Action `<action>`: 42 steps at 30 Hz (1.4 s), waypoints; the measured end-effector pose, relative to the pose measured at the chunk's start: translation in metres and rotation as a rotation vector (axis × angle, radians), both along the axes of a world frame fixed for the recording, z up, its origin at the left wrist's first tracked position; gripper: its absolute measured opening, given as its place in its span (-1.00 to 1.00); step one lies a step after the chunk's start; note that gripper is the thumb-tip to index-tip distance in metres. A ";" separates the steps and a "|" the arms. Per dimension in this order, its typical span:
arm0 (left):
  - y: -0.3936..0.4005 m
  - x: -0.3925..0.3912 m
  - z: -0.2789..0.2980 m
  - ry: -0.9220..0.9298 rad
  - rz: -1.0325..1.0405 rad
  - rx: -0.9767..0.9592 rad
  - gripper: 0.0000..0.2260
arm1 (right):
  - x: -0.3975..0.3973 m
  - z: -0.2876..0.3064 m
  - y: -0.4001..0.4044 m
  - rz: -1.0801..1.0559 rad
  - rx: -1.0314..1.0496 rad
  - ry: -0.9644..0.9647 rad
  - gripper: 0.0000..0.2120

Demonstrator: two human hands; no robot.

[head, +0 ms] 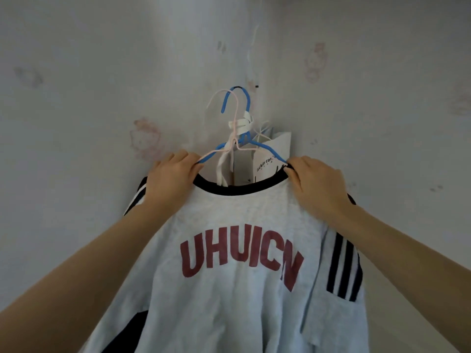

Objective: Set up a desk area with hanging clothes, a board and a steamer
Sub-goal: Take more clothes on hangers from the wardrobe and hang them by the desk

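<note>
The left hand (171,175) and right hand (314,180) each pinched the shoulders of the grey cotton T-shirt (237,263), hanging on the blue wire hanger (235,115) against the wall. Hanging step; next, probably letting go once it sat straight.

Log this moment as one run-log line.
stage: hanging shirt | left hand: grips collar at blue hanger | right hand: grips collar | grey shirt: on hanger, against wall

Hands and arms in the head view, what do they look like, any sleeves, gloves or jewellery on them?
Both forearms are bare up to the frame edges, with no sleeves showing. The left hand and right hand wear no gloves, and no rings, watch or bracelet can be seen on the fingers or wrists. No markings or bandages are visible on either arm.
</note>
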State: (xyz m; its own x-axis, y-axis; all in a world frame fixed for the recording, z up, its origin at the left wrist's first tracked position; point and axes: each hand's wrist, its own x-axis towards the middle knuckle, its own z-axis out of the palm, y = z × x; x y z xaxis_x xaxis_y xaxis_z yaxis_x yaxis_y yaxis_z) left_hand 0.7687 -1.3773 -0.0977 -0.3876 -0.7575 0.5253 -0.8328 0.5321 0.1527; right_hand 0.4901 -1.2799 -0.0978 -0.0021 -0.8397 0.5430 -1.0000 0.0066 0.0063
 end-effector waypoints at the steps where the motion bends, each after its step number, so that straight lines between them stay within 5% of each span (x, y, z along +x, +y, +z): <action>1: -0.004 -0.002 -0.013 -0.021 0.008 0.013 -0.76 | -0.003 -0.014 -0.006 0.017 0.024 -0.008 -0.62; 20: -0.044 -0.023 -0.200 -0.221 0.033 0.492 -0.86 | -0.044 -0.203 -0.067 0.085 0.445 -0.116 -0.75; 30: -0.048 -0.026 -0.247 -0.249 0.056 0.478 -0.71 | -0.040 -0.249 -0.089 0.004 0.656 -0.053 -0.89; 42: -0.047 -0.030 -0.286 -0.241 0.091 0.472 -0.71 | -0.035 -0.281 -0.083 -0.065 0.602 0.050 -0.87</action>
